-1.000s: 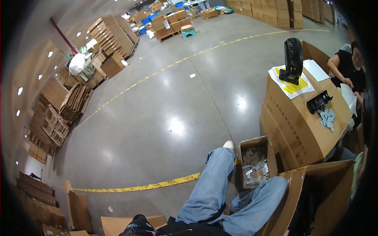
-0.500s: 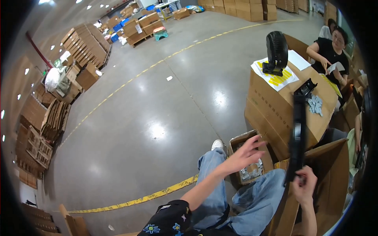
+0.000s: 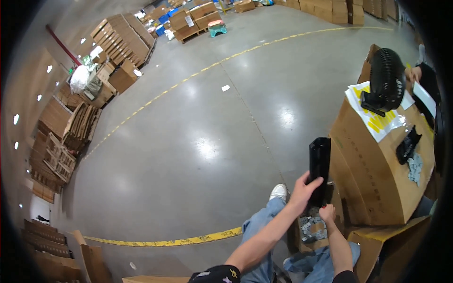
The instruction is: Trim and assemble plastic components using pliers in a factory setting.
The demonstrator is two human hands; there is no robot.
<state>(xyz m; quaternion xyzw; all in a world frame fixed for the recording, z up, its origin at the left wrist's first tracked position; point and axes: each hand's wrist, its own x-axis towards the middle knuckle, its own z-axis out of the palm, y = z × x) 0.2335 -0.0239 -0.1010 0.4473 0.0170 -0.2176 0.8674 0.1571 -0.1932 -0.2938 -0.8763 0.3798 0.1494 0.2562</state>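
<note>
Both hands clench a tall, glossy black rectangular sleeve [image 3: 319, 165]: left hand [image 3: 304, 187] mid-body, right hand [image 3: 326, 213] at its base.

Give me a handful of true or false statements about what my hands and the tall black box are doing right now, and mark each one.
1. Both hands grip the tall black rectangular box. True: the left hand wraps its middle and the right hand holds its lower end.
2. The black box lies flat on the grey concrete floor. False: it is held upright in the air.
3. A black round fan stands on the large brown cardboard carton to the right. True.
4. The small open cardboard box of little grey items sits on top of that carton. False: it sits low, beside the legs in blue jeans.
</note>
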